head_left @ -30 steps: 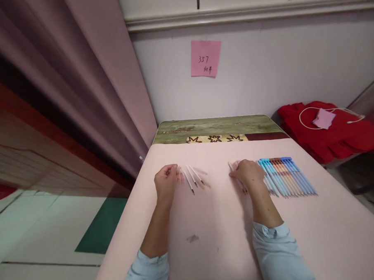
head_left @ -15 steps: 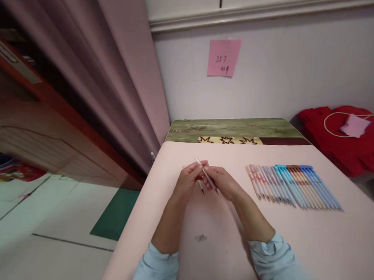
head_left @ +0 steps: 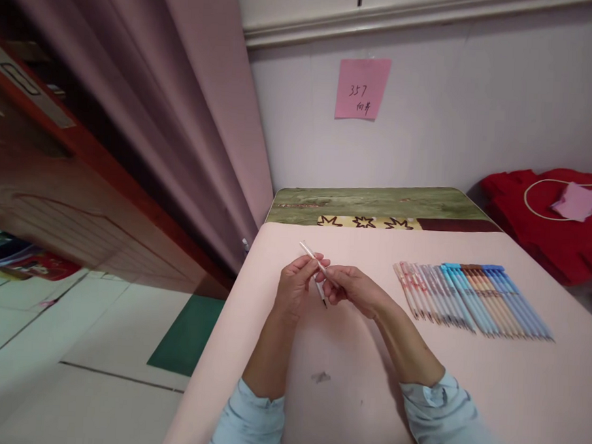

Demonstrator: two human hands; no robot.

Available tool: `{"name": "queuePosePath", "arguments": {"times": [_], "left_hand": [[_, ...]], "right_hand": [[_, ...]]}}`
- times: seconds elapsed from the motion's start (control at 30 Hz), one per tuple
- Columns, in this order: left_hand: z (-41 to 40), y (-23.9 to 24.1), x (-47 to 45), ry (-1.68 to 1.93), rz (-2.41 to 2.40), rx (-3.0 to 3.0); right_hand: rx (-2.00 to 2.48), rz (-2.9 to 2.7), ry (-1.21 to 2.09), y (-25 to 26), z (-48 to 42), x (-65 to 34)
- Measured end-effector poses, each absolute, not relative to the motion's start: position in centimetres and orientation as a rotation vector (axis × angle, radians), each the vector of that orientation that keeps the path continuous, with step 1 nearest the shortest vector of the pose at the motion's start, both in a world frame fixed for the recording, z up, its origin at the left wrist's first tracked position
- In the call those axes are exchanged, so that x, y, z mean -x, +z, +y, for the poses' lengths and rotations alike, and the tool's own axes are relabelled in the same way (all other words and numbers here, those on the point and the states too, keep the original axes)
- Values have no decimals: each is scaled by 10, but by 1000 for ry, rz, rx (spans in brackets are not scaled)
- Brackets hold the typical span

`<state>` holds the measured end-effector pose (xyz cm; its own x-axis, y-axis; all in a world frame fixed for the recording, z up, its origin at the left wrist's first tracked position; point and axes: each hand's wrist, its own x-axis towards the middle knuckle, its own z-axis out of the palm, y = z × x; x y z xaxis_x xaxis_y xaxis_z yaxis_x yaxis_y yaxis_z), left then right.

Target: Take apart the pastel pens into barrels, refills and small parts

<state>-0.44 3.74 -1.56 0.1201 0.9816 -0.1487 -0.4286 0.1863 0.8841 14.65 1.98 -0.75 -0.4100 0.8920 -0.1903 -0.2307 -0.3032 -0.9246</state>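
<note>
A slim white pen [head_left: 306,248] slants between my hands above the table, its upper end sticking out past my fingers. My left hand [head_left: 294,284] is closed, pinching the pen near its middle. Lower down the barrel, my right hand [head_left: 354,289] has its thumb and fingers shut on the same pen and hides its lower end. Below my fingers a second white pen [head_left: 320,291] with a dark tip shows in part; its upper part is hidden by my hands. To the right, a row of pens [head_left: 474,300] in reddish, grey, light blue, brown and blue lies side by side.
The table has a pale pink cover [head_left: 356,408], with a green patterned strip [head_left: 375,200] at its far edge. A small grey mark or scrap [head_left: 321,377] shows near the front. Red cloth [head_left: 545,239] lies at the right; a curtain [head_left: 206,126] hangs at the left.
The pen in my hands has shifted up and to the left, so more of its upper end shows. Its dark lower tip is now covered by my right hand. The view has turned slightly left.
</note>
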Motion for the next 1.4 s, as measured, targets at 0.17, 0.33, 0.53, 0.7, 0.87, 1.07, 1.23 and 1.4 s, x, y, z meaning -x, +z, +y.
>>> {"name": "queuePosePath", "arguments": {"times": [0.17,0.33,0.53,0.7,0.87,1.07,1.23,1.4], "left_hand": [[39,-20,0,1279,960,-746],[42,-22,1,1323,970,-721],[44,-23,3,1343,993,-681],[42,-23,2,1329,996,-714],[41,-21,2,1331,987,-651],[42,-18,2,1318,972,-654],[42,-20,2,1334,972,-642],[41,-20,1,1313,956,-664]], "right_hand": [[1047,-1157,1603,-8,19,-144],[1213,-1196,1616,-14,20,-147],[1158,-1116,1564,-14,20,-147],[1188,-1173,1645,-13,20,-146],[1130,-1096,1586,-12,21,-148],[1226,-1195,1642,-12,20,-148],[1189,-1129,1606,-10,19,-148],[1239,-1211,1656,-11,20,-149]]}}
